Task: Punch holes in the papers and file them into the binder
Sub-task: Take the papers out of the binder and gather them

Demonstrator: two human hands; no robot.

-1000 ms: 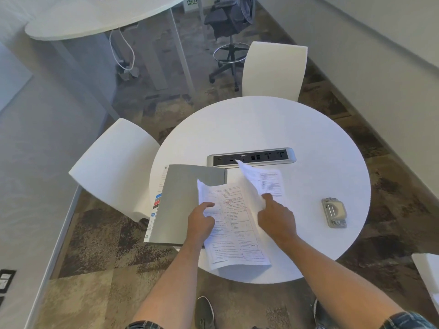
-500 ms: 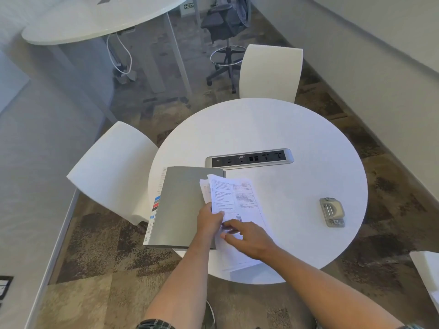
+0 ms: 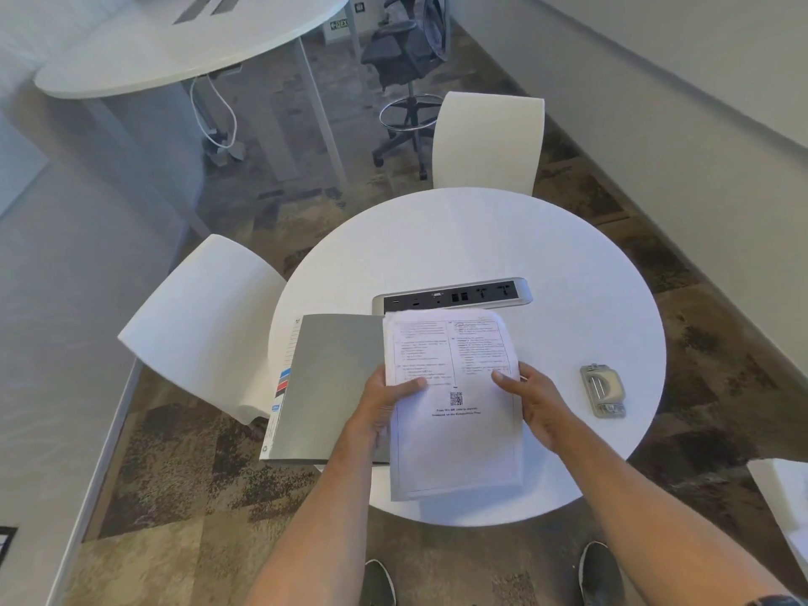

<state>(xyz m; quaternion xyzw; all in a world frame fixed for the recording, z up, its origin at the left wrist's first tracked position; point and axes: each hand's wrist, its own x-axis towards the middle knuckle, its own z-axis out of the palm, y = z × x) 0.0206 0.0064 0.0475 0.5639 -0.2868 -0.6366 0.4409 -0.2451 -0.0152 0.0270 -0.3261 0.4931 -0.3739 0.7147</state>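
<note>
On the round white table (image 3: 568,264), both hands grip the printed papers (image 3: 454,413) beside the grey binder (image 3: 336,378).

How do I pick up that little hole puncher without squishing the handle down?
Probably grip the hole punch by its two long sides, low on the base, fingers coming from above. It lies flat on the table with its lever facing up, and nothing crowds it.

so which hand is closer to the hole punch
Right. The right hand grips the papers' right edge, just left of the hole punch. The left hand holds their left edge, farther off by the binder.
</note>
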